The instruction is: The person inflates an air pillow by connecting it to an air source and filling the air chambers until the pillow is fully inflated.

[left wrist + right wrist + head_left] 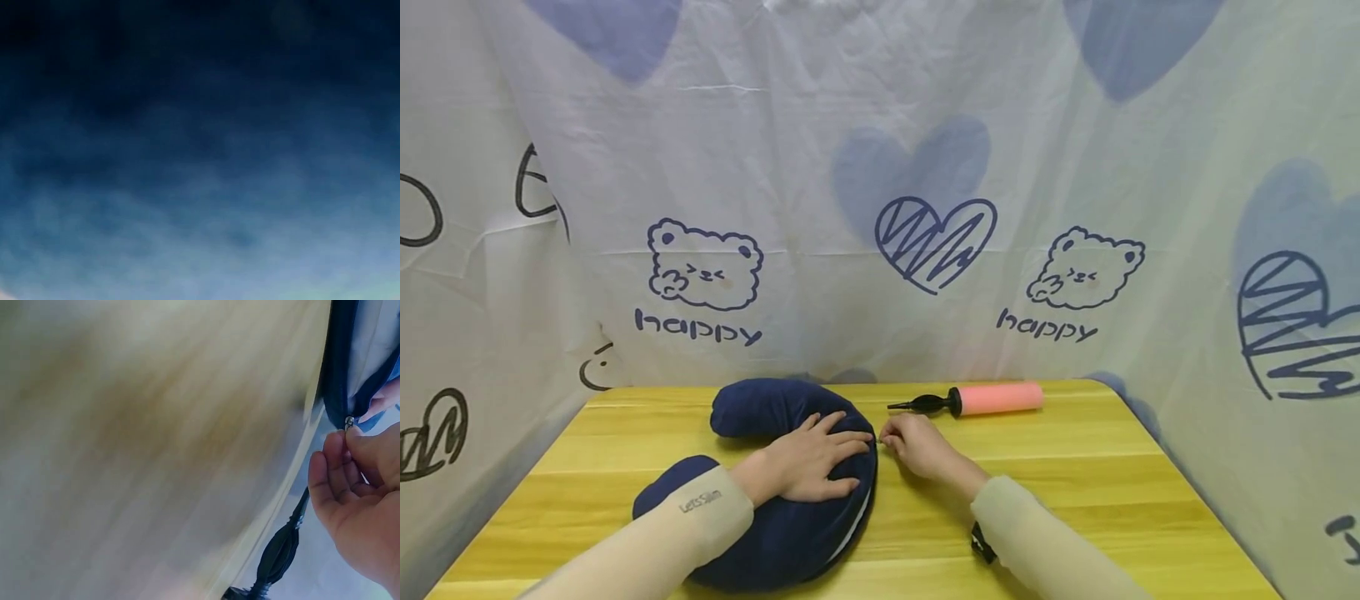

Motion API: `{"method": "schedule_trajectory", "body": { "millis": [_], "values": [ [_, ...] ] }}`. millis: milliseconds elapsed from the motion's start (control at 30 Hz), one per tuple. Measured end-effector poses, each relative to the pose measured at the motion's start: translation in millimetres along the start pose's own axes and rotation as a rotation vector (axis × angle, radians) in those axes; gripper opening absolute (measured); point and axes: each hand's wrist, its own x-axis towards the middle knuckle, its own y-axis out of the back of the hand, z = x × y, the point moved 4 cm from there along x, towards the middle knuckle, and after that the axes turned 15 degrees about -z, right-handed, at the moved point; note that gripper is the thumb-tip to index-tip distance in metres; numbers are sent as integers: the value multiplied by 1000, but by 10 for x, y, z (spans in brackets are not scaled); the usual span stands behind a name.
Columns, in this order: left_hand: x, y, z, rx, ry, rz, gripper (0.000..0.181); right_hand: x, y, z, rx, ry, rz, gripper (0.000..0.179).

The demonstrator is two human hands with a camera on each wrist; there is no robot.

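A navy blue U-shaped neck pillow [775, 542] lies on the table, its curved side facing right. My left hand [816, 458] rests on top with fingers spread, pressing near the right edge. At that edge, my right hand [917, 446] pinches a small metal zipper pull [349, 421] between thumb and fingertips. In the right wrist view the zipper stands parted, showing a whitish inner [370, 344] between dark blue edges. Fingertips of the left hand show beside the zipper there. The left wrist view holds only blurred dark blue fabric [200, 156].
A hand air pump [1000, 399] with a pink barrel and black nozzle lies behind my right hand at the table's back. The yellow wood-grain table [1075, 500] ends at a hanging printed cloth [820, 292] behind, with more cloth on both sides.
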Motion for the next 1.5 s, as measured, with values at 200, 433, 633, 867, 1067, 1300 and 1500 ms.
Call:
{"method": "schedule_trajectory", "body": {
  "millis": [200, 433, 633, 867, 1067, 1300, 1500],
  "values": [
    [18, -10, 3, -29, 4, 0, 59, -93, -21, -31, 11, 25, -26, 13],
    [31, -16, -8, -68, 5, -11, 63, -210, -59, -86, 40, 77, -64, 12],
    [24, 0, -21, -82, 8, -6, 63, -269, -55, -134, 70, 85, -52, 11],
    [19, -6, -24, -87, 10, -13, 63, -335, -78, -179, 121, 96, -66, 11],
    [21, -8, -28, -83, 17, -20, 63, -400, -91, -248, 133, 133, -86, 11],
    [26, -15, -33, -62, 37, -33, 64, -453, -93, -294, 164, 134, -121, 11],
    [-18, 46, -25, -66, 76, -38, 64, -494, -124, -335, 222, 150, -197, 12]
  ]
}}
